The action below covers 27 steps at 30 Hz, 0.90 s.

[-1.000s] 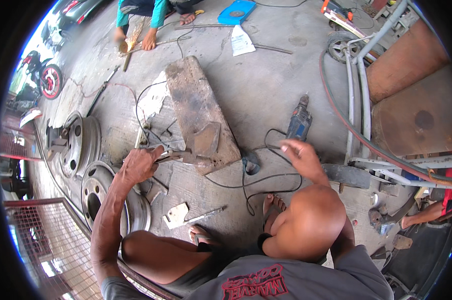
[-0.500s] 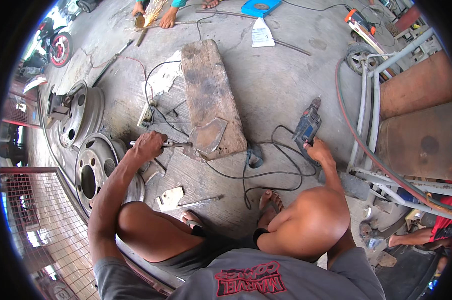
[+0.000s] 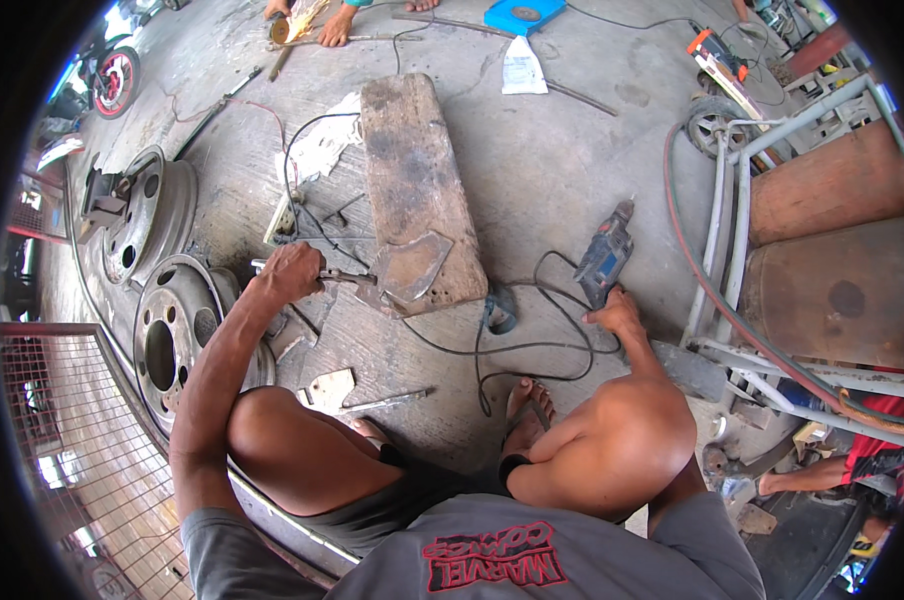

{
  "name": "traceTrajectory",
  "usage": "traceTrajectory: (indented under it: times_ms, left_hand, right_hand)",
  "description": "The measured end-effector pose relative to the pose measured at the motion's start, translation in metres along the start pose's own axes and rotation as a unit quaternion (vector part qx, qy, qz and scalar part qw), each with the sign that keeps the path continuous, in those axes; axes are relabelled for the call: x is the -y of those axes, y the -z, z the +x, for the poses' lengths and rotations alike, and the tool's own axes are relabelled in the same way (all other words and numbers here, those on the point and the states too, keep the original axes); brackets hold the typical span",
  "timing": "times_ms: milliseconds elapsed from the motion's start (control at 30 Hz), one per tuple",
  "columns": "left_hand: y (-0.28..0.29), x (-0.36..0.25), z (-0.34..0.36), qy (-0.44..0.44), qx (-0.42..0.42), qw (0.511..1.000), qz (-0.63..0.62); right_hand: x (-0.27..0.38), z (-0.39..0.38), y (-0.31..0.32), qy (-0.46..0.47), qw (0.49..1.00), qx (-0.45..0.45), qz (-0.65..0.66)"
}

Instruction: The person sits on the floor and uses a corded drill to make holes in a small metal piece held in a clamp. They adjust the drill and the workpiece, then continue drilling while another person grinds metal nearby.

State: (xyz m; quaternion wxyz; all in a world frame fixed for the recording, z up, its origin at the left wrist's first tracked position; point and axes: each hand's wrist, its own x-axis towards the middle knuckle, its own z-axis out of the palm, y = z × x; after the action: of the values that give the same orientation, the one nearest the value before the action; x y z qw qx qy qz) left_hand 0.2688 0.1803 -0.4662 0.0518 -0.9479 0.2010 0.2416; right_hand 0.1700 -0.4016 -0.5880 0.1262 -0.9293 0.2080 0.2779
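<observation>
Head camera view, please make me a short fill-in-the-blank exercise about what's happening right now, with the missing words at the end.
The pliers are held in the person's ____.
The right hand is at the handle of the blue and black power ____.
The flat metal plate lies on the end of the long block ____ the person.
Above the white packet, the tray is coloured ____.

Missing words: left hand; drill; nearest; blue.

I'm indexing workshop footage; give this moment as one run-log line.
left hand: holding pliers | right hand: at drill, grip unclear | metal plate: on worn block | cord: looped on floor
</observation>
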Motion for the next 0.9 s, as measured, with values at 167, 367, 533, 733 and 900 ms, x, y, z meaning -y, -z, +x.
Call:
traceTrajectory:
  times_ms: [167,367,533,733,900]
  left_hand:
    - [0.002,-0.004,0.009,-0.02,-0.004,1.0,-0.005]
    - [-0.006,0.005,-0.003,-0.019,-0.017,1.0,0.005]
    - [-0.007,-0.008,-0.005,-0.027,-0.021,0.999,-0.011]
    - [-0.018,-0.01,-0.012,-0.016,-0.02,1.0,-0.017]
    - [-0.018,-0.028,-0.013,-0.014,-0.018,0.999,-0.041]
  right_hand:
    - [0.013,-0.01,0.009,-0.012,0.999,-0.03,0.036]
    - [0.045,-0.042,0.037,0.004,0.996,-0.089,0.009]
    - [0.042,-0.045,0.06,0.012,0.992,-0.114,0.06]
    - [0.038,-0.037,0.094,-0.017,0.93,-0.143,0.338]
    - [0.01,-0.046,0.128,0.032,0.779,-0.139,0.61]
